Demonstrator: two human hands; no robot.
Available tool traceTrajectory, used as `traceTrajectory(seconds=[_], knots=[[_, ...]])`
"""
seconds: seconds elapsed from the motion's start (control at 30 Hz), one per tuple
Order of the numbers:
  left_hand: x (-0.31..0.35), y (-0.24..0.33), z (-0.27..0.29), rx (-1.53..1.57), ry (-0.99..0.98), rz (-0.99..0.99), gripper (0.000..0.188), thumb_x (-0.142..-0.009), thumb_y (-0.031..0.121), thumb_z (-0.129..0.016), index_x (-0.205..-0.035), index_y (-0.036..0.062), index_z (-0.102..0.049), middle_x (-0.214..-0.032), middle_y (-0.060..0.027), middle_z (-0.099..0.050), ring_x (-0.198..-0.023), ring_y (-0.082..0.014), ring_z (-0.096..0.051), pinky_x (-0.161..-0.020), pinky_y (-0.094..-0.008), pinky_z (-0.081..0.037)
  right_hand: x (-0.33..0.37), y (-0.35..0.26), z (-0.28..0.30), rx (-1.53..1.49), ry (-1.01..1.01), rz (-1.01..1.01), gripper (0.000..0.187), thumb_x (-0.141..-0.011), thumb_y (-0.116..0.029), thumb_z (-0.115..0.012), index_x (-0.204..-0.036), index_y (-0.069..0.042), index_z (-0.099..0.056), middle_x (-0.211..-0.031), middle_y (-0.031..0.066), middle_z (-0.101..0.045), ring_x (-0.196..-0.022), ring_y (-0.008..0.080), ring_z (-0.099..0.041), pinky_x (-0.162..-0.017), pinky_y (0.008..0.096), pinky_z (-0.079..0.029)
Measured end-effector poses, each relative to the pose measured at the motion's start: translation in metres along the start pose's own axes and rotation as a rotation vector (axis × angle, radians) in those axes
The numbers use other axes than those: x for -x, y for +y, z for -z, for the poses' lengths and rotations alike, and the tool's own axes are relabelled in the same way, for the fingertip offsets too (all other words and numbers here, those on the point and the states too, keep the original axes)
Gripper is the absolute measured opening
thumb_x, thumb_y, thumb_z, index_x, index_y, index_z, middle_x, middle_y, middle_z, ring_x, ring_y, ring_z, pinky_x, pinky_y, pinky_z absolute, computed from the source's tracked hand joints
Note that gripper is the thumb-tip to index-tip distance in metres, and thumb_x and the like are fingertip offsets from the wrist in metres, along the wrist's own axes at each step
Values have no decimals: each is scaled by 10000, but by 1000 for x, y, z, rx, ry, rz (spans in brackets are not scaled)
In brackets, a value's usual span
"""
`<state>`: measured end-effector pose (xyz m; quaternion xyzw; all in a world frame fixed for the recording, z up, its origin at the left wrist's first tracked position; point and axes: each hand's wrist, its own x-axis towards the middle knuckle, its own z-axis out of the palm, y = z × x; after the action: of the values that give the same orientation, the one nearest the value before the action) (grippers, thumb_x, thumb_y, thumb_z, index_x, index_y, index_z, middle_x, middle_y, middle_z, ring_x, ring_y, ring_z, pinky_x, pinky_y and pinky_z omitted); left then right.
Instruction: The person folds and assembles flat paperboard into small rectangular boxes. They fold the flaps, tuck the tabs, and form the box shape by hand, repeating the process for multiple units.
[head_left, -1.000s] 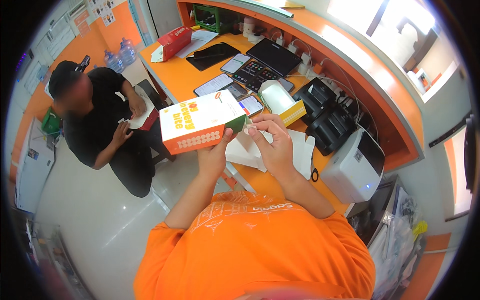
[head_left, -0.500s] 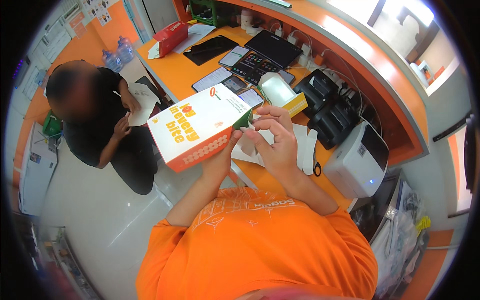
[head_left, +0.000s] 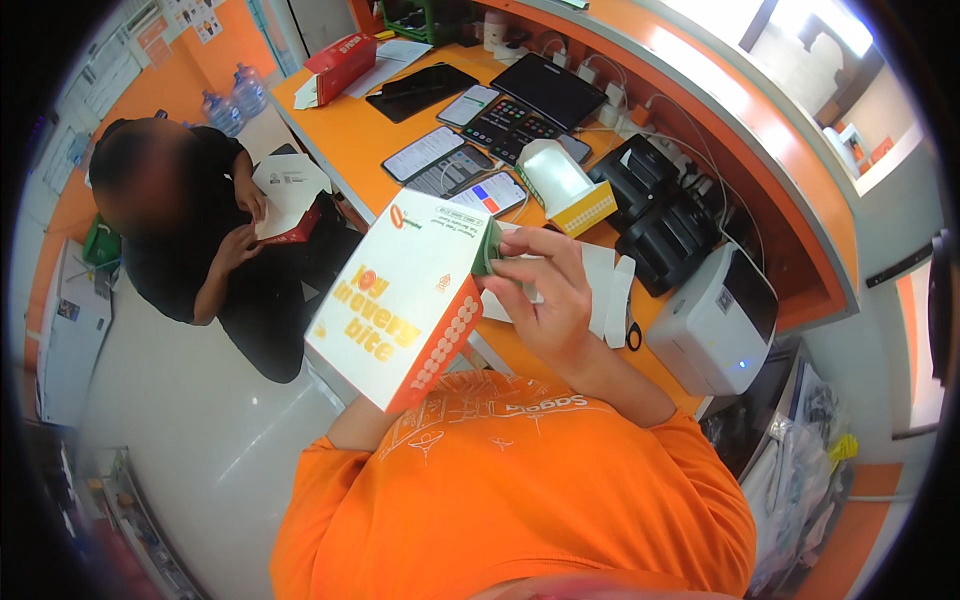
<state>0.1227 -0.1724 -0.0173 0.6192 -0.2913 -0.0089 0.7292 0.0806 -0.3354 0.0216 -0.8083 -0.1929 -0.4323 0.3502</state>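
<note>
A white cardboard food box (head_left: pixel 385 290) with orange-red sides and a green end is held tilted in front of my chest. Behind it, the box hides my left hand; only part of my left forearm (head_left: pixel 362 424) shows below, reaching up to the box's underside. With bent fingers, my right hand (head_left: pixel 545 290) pinches the green end flap (head_left: pixel 490 250) at the box's right end. A second box (head_left: pixel 560 185), yellow and white with its top open, stands on the orange counter (head_left: pixel 345 140) beyond my right hand.
Several phones (head_left: pixel 424 154) and tablets (head_left: pixel 548 95) cover the counter, with a red box (head_left: pixel 341 68) at the far left. Black devices (head_left: pixel 650 215), a white printer (head_left: pixel 715 320) and scissors (head_left: pixel 634 338) lie to the right. A seated person (head_left: pixel 180 230) at left handles another box (head_left: pixel 290 190).
The box has swung, its left end coming down toward me and its orange side turning right. My left hand has gone out of sight behind it. The seated person's box has tipped, showing red.
</note>
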Motion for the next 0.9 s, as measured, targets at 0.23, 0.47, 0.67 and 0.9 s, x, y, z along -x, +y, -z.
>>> traceTrajectory(seconds=[0.23, 0.47, 0.67, 0.9], knots=[[-8, -12, -14, 130, 214, 249, 364, -964, 164, -523, -1302, 66, -429, -1238, -70, -518, -1149, -158, -511, -990, -312, -417, 3, -2, -5, 167, -319, 22, 416, -803, -272, -657, -1169, -76, -633, -1337, 142, -486, -1204, 299, -468, -1048, 447, -279], [-37, -3, -4, 757, 562, 138, 223, -965, 176, -517, -1149, 51, -539, -1115, -51, -598, -1025, -141, -574, -899, -336, -484, 6, 18, 2, 25, -175, -41, 375, -767, -173, -690, -1128, -91, -634, -1246, 142, -527, -1112, 291, -503, -922, 408, -363], [-33, 4, -1, 765, 553, 97, 248, -973, 214, -502, -1126, 23, -547, -1092, -54, -606, -1028, -154, -575, -883, -352, -491, 10, 11, -6, 48, -177, -11, 427, -758, -235, -721, -1144, -100, -599, -1211, 118, -541, -1054, 255, -534, -875, 381, -369], [-19, 12, -15, 728, 271, 24, 450, -930, 143, -574, -1307, 28, -357, -1194, -75, -535, -1076, -176, -551, -877, -333, -491, 5, 10, -19, 71, -178, 58, 514, -719, -142, -735, -1196, -69, -556, -1211, 117, -530, -982, 252, -557, -821, 358, -434]])
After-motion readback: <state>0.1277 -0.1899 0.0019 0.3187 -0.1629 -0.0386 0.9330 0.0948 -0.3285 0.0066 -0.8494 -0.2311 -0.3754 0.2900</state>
